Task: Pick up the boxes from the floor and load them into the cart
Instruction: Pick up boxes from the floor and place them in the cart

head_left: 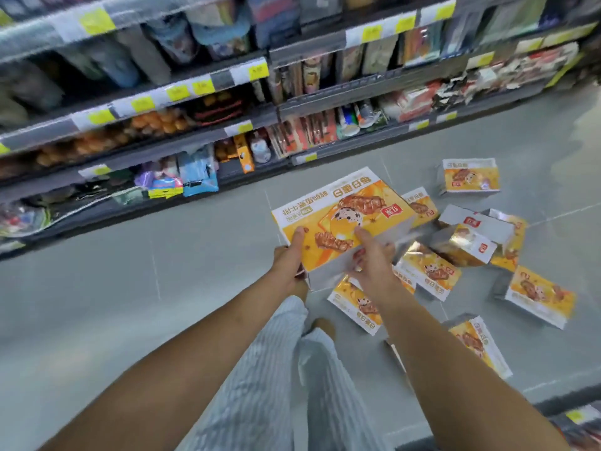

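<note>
Above the grey tiled floor (pixel 136 288), both bare arms extend forward. Left hand (pixel 289 258) and right hand (pixel 374 258) grip one flat yellow-orange cardboard snack box (pixel 338 219), thumbs on top; matching boxes (pixel 429 271) lie scattered below.

Motion blur smears the shelves (pixel 136 125) across the upper half of the frame, so their packets and the print on the yellow price tags (pixel 97 19) cannot be read. The held box (pixel 341 219) covers part of a floor box (pixel 422 206) behind it at right. The right hand (pixel 370 258) and its forearm hide part of a nearer box (pixel 356 307). The left hand (pixel 289 258) has most of its fingers out of sight beneath the held box. Both forearms are cut by the bottom edge. A striped trouser leg (pixel 279 369) hides most of a foot (pixel 323 323). The shelf corner (pixel 579 421) at lower right is cut off.
</note>
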`<action>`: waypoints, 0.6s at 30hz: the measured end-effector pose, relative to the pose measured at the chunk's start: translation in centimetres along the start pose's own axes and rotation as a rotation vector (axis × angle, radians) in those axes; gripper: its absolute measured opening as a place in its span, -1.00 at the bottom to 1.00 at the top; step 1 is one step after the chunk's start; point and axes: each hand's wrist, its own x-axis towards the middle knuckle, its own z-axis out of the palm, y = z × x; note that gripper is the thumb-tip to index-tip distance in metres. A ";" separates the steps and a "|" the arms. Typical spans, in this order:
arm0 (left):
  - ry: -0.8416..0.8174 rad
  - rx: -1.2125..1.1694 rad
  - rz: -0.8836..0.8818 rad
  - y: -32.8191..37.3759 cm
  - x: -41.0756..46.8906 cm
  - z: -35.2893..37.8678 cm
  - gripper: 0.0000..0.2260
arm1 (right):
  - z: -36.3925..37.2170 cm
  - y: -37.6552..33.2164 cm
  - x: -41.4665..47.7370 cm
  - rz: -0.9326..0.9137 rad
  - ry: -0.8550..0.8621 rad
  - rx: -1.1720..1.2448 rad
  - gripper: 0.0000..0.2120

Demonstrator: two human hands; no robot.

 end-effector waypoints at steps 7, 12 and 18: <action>0.027 -0.503 0.001 -0.6 -6.6 -9.4 -0.27 | 8.2 0.6 -7.1 -0.080 -0.130 -0.299 -0.22; 0.081 -0.469 0.044 -0.1 -10.9 -18.3 -0.23 | 15.1 2.4 -12.2 -0.135 -0.253 -0.442 -0.31; 0.469 -0.372 0.215 0.4 -15.4 -33.4 -0.23 | 25.1 6.3 -17.6 -0.189 -0.487 -0.669 -0.41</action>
